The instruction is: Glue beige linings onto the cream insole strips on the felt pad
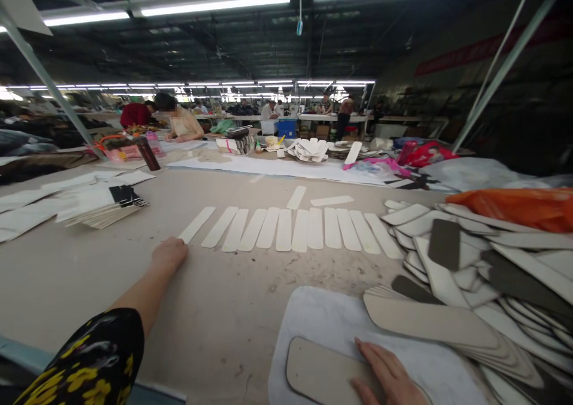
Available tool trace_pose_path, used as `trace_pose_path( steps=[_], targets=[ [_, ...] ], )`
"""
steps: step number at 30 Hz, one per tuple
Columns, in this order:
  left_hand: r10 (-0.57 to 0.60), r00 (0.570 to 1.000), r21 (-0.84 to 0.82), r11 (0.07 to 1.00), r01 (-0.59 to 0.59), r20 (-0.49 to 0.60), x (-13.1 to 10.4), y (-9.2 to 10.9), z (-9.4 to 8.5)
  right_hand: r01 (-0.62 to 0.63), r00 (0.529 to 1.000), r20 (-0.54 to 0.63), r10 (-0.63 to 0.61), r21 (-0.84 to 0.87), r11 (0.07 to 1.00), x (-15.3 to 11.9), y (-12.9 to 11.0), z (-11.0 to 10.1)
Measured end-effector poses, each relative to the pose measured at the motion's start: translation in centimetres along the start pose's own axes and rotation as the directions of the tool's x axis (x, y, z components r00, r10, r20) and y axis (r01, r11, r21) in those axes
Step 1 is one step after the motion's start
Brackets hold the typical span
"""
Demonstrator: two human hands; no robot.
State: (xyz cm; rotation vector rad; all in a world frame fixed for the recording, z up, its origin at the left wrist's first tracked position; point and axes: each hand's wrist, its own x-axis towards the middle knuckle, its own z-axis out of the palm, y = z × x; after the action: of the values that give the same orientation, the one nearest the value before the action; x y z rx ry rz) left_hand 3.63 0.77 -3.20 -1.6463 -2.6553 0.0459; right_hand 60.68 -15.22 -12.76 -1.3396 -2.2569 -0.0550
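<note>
Several pale rounded strips (283, 229) lie side by side in a row across the table. My left hand (171, 253) is at the near end of the leftmost strip (197, 225), its fingers closed together and touching or holding that end. At the lower right, my right hand (388, 374) rests with fingers apart on a larger beige rounded piece (329, 369). That piece lies on a white rounded sheet (308, 309). A fanned stack of beige pieces (439, 320) overlaps the sheet's right side.
Heaped pale and dark pieces (447, 244) cover the right side, by an orange bag (514, 208). White sheets (85, 199) lie at left, near a dark bottle (147, 153). People work at tables beyond.
</note>
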Motion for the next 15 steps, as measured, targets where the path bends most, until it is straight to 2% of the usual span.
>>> trace_pose_path(
  steps=[6, 10, 12, 15],
  targets=[
    [0.096, 0.986, 0.025, 0.995, -0.094, -0.135, -2.9, 0.6, -1.8, -0.078, 0.996, 0.055, 0.076, 0.051, 0.996, 0.2, -1.3, -1.0],
    [0.156, 0.948, 0.045, 0.988, -0.150, -0.277, -6.2, 1.2, -4.0, -0.164, 0.984, 0.089, 0.152, 0.151, 0.975, 0.2, -2.0, -1.7],
    [0.229, 0.910, 0.048, 0.973, -0.227, -0.345, -8.3, 1.5, -5.1, -0.208, 0.976, 0.106, 0.189, 0.226, 0.952, 0.2, -2.2, -1.9],
    [0.394, 0.814, -0.012, 0.898, -0.441, -0.426, -11.8, 1.7, -6.5, -0.258, 0.966, 0.101, 0.237, 0.366, 0.894, 0.4, -2.1, -2.4]
  ],
)
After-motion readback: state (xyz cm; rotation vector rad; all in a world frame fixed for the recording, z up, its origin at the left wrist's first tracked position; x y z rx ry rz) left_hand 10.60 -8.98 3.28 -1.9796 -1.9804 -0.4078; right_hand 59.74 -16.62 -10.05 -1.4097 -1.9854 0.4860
